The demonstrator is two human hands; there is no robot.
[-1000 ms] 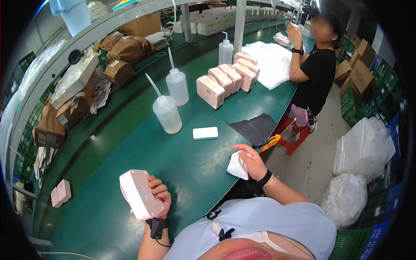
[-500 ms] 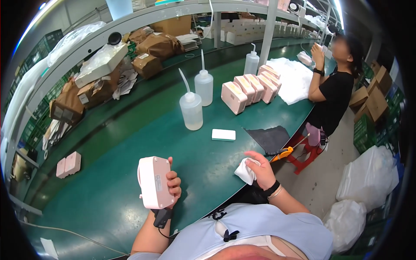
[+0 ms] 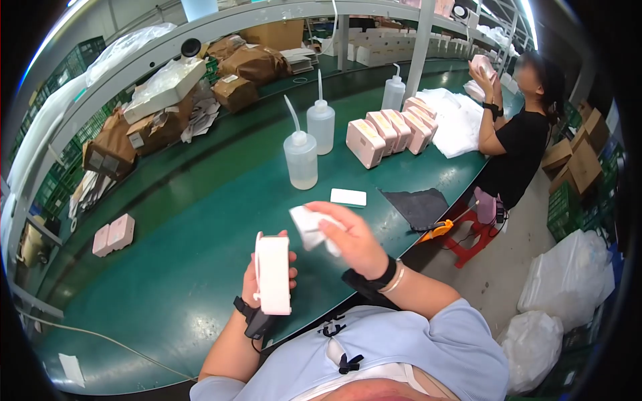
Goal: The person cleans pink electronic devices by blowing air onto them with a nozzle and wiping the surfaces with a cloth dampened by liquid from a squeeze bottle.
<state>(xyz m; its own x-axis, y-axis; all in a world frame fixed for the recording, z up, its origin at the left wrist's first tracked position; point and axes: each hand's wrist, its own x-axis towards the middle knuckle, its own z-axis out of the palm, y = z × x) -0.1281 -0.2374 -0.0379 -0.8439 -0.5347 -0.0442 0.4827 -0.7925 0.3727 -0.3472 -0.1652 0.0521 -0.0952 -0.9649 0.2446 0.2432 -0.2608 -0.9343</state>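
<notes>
1. Left hand (image 3: 250, 281): my fingers were clamped around the pale pink box (image 3: 274, 275), palm at its left, fingertips showing along its right edge.
2. Box location: held over the green surface (image 3: 200, 267), in front of my chest. A narrow side faced up to the camera; the long axis ran from near my body outward.
3. Right hand (image 3: 358, 244): fingers pinched on the white cloth (image 3: 306, 225).
4. Key relation: cloth sat past the box's far end and to its right, with a gap in view; I could not tell the height difference. From my right fingers, the box lay leftward and back toward me.
5. Nearer hand: the left, already gripping. The right was apart from the box, near the white block (image 3: 348, 196).
</notes>
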